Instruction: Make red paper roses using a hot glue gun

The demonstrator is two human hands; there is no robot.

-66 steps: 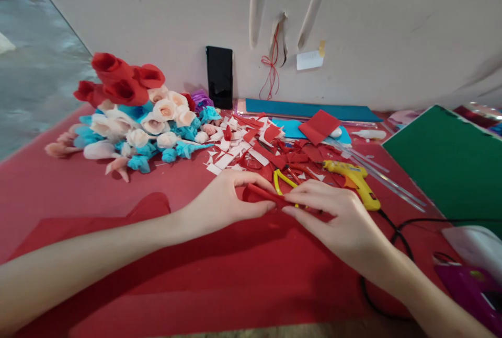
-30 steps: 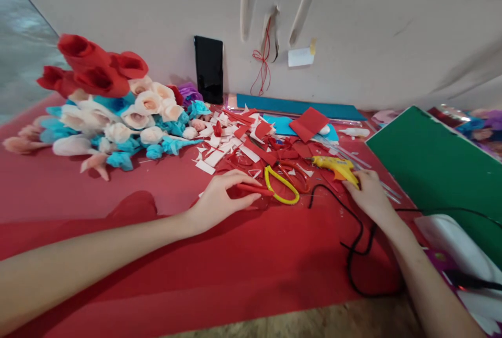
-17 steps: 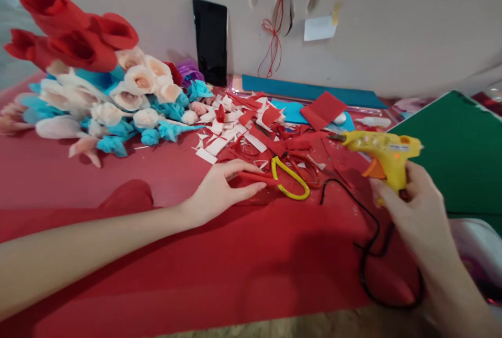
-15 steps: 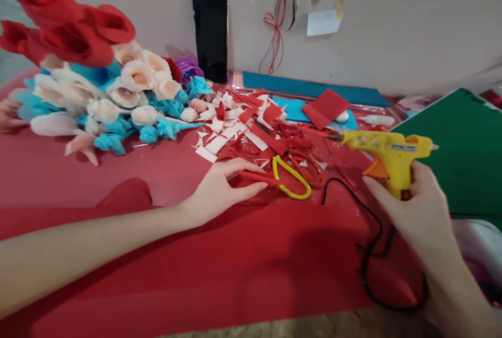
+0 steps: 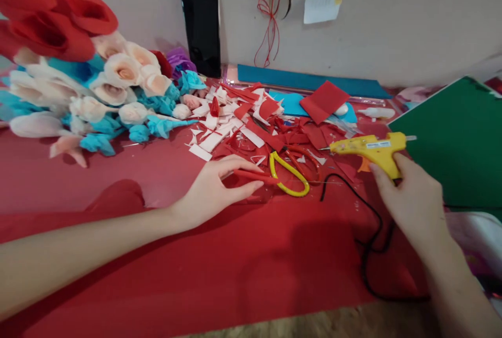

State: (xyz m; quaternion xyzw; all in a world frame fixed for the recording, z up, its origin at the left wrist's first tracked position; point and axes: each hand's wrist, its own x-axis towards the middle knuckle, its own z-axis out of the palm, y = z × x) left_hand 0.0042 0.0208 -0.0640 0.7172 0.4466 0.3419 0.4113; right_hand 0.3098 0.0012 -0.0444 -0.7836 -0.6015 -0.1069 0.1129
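My left hand [image 5: 219,186] is closed, pinching a small rolled piece of red paper [image 5: 251,175] between thumb and fingers. A thin wire [image 5: 321,182] appears to run out to the right from it. My right hand [image 5: 411,197] grips a yellow hot glue gun [image 5: 371,149] with an orange trigger. The nozzle points left, apart from the red paper. Just beyond my left fingertips lies a yellow looped handle [image 5: 290,175] of scissors, with a red handle loop [image 5: 306,163] beside it; the blades are hidden among scraps.
Red and white paper scraps [image 5: 212,142] are piled behind my hands. Paper flowers [image 5: 123,69] are heaped at the left. A black phone [image 5: 202,24] leans on the wall. A green board [image 5: 455,144] stands at the right, and a black cord [image 5: 364,212] curls over the red table cover [image 5: 219,275].
My right hand has moved slightly left with the glue gun, tilting it. My left hand still pinches the red paper in nearly the same place. The view has shifted a little.
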